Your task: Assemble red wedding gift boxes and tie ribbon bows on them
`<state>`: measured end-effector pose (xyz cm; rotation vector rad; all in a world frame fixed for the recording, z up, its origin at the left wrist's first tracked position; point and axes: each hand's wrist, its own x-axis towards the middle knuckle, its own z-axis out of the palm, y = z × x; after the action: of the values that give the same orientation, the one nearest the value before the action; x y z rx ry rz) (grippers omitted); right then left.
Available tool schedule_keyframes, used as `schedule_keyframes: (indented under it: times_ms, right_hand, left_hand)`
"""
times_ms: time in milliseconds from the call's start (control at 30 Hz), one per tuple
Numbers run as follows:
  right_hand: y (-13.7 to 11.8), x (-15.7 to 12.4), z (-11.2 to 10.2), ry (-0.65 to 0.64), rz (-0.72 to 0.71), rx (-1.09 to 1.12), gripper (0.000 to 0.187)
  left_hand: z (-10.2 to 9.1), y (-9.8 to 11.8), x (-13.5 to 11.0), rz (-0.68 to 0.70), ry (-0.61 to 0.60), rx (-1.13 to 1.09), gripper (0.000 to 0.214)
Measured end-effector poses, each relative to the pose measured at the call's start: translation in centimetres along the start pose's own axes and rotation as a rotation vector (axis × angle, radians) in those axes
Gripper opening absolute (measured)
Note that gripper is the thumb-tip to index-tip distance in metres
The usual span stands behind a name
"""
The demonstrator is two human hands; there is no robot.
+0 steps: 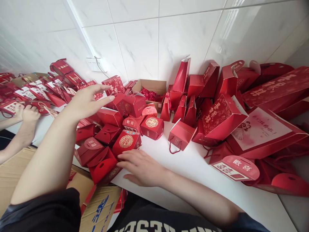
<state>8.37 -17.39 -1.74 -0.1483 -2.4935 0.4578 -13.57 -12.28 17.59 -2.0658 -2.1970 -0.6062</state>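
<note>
My left hand (90, 98) is held over the pile of red gift boxes, thumb and fingers apart and nothing between them. Just beyond its fingertips are a patterned red box (115, 84) and a plain red box (135, 104). My right hand (142, 167) is low over the white table, its fingers stretched toward a bright red box (103, 167) at the near edge of the pile. Whether the fingertips touch that box, I cannot tell. Above them sits a red box with a round gold emblem (126, 141); a similar gold-emblem box (152, 126) stands farther back.
An open cardboard box (151, 85) with red ribbon inside stands by the wall. Tall red boxes (214, 119) crowd the right. A co-worker's hands (30, 112) handle red packaging at the left. Cardboard cartons (101, 206) stand below the table edge. A small roped box (181, 133) sits mid-table.
</note>
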Motion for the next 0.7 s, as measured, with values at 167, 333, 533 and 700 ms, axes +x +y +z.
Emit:
schedule_keyframes:
  times_ms: [167,333,533,700]
  right_hand:
    - [-1.1,4.4,2.8,-0.179,-0.056,-0.045,0.046]
    - [-0.5,4.7,2.9,-0.183,-0.103,-0.090,0.035]
    - [-0.2,5.0,3.9,-0.226,-0.156,-0.191,0.032]
    - [-1.5,1.7,1.0,-0.228,-0.084,-0.211,0.023]
  left_hand:
    - [-1.6,4.9,-3.2,0.131,0.068,-0.015,0.040]
    - [-0.8,5.8,-4.5,0.293,-0.042,-0.020,0.035]
    - [0.6,6.0,-3.6,0.306,-0.182,-0.043,0.038]
    - [2.4,6.0,-3.1,0.325,-0.294,-0.120,0.036]
